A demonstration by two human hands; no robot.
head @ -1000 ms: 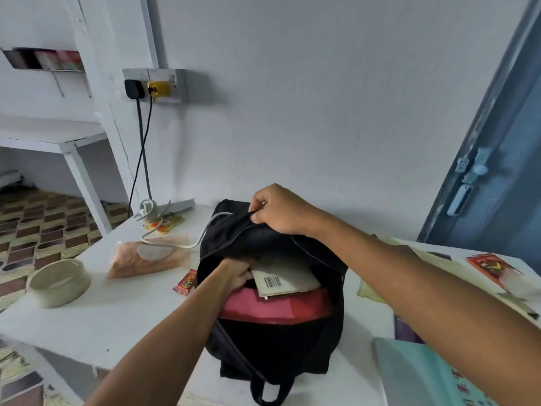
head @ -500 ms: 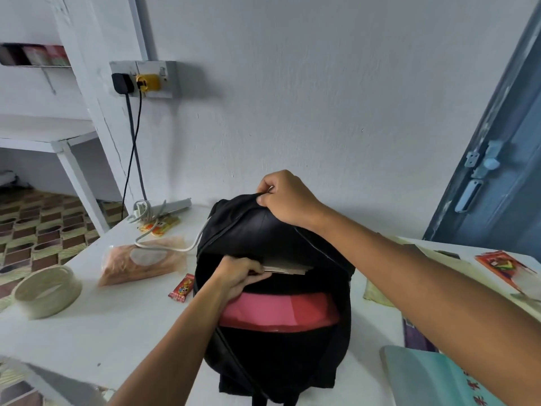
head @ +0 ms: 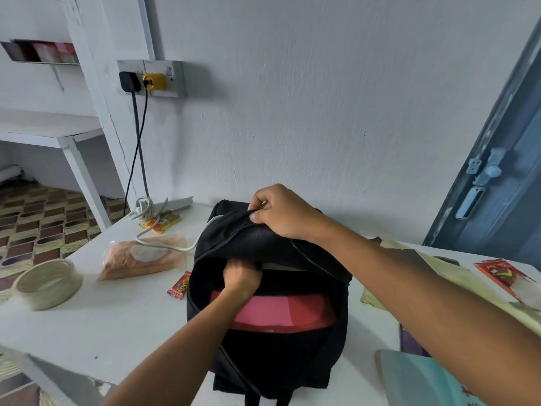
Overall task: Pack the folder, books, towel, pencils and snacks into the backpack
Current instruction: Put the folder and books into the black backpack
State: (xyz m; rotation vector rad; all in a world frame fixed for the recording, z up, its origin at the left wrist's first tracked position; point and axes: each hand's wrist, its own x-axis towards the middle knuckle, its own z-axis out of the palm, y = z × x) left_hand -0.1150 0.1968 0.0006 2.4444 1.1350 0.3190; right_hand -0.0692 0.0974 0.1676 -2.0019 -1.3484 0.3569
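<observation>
Right hand (head: 281,212) is up on top of the black backpack (head: 272,303), fingers curled and thumb pinching the upper flap, holding the mouth of the bag wide. Left hand (head: 241,275) is down inside the opening, wrist-deep, fingers tucked under that flap; what they are doing in there I cannot tell, they are hidden by the fabric. Just past the knuckles a pale edge of a book (head: 281,266) peeks out along the back of the compartment, and in front of it a pink folder (head: 278,313) stands across the bag's width. The backpack sits upright in the middle of the white table (head: 102,323). Left of it, a small red snack packet (head: 179,285) lies touching the bag's side, with a clear bag of orange snacks (head: 145,256) a little further off and a white cable (head: 164,244) draped over it. A roll of tape (head: 48,284) sits near the table's left edge. On the right, another red packet (head: 502,273) and a light teal book (head: 421,382) lie on the tabletop.
</observation>
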